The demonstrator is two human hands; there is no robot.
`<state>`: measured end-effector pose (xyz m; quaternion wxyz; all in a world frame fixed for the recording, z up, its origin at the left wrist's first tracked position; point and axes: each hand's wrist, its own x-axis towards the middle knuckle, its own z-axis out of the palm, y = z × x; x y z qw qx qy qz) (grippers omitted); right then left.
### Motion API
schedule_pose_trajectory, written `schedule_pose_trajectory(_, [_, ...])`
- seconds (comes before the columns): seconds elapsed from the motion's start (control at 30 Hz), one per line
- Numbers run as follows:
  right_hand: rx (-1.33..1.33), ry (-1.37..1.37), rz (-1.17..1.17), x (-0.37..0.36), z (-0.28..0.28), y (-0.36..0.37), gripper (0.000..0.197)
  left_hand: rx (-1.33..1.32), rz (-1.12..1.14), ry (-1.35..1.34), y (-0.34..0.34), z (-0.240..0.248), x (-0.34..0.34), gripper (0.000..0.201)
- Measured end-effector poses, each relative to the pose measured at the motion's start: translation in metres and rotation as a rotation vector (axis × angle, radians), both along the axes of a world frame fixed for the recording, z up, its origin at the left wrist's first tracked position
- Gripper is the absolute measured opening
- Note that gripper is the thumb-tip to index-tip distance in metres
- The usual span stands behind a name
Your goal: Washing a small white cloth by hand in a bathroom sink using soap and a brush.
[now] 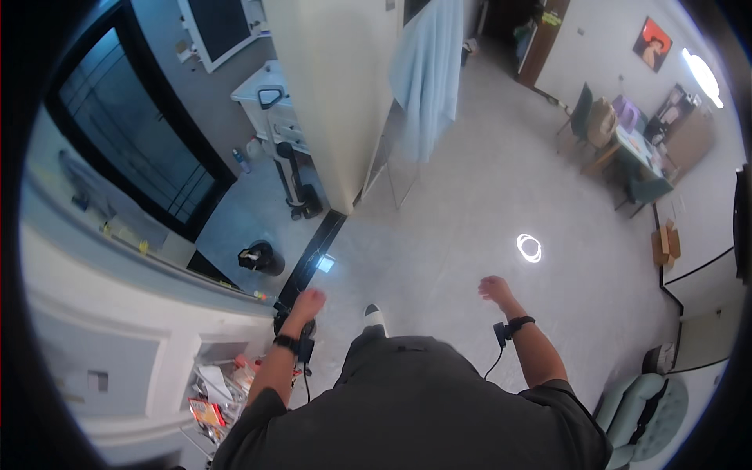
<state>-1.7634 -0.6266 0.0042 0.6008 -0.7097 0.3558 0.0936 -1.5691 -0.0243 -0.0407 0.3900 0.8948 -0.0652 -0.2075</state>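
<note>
Held out at my left side, my left hand (pixel 310 301) is blurred, and how far its fingers are bent does not show. It is in the air near the dark doorway threshold (pixel 312 249), with nothing visible in it. Over the pale floor (pixel 439 274), my right hand (pixel 493 288) is raised with loosely bent fingers, slightly apart and holding nothing. Each wrist wears a dark band with a small cabled device; one device (pixel 305 348) is on the left, the other (pixel 501 333) on the right. One white-toed shoe (pixel 374 316) shows below me.
Beyond the threshold stand a black bin (pixel 262 258) and an upright floor cleaner (pixel 291 176). A light blue cloth (pixel 429 74) hangs from a rack ahead. Chairs surround a table (pixel 638 149) at far right. A green armchair (pixel 646 415) is near right; a cluttered shelf (pixel 215 392) is near left.
</note>
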Motion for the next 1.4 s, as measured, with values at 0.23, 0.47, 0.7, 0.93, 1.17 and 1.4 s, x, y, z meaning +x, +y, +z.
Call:
schedule_pose_trajectory(0.23, [-0.018, -0.081, 0.141, 0.14, 0.116, 0.021, 0.03, -0.158, -0.308, -0.353, -0.289, 0.15, 0.296, 0.036])
schedule_pose_trajectory(0.47, [-0.232, -0.282, 0.287, 0.321, 0.15, -0.031, 0.03, -0.15, -0.111, -0.585, -0.469, 0.184, 0.442, 0.052])
schedule_pose_trajectory(0.7, [-0.524, -0.591, 0.317, 0.504, 0.174, -0.052, 0.04, -0.226, -0.478, 0.023, -0.484, 0.214, 0.499, 0.046])
schedule_pose_trajectory(0.93, [-0.095, -0.801, 0.738, 0.528, 0.289, -0.05, 0.046, -0.871, -0.434, 0.283, -0.404, 0.417, 0.435, 0.033])
schedule_pose_trajectory(1.17, [0.112, -1.342, 0.477, 0.543, 0.399, -0.05, 0.03, -1.445, -0.917, -0.117, -0.434, 0.447, 0.43, 0.013])
schedule_pose_trajectory(1.4, [0.305, -1.441, -0.034, 0.56, 0.431, -0.004, 0.015, -1.455, -0.731, 0.139, -0.411, 0.435, 0.417, 0.02])
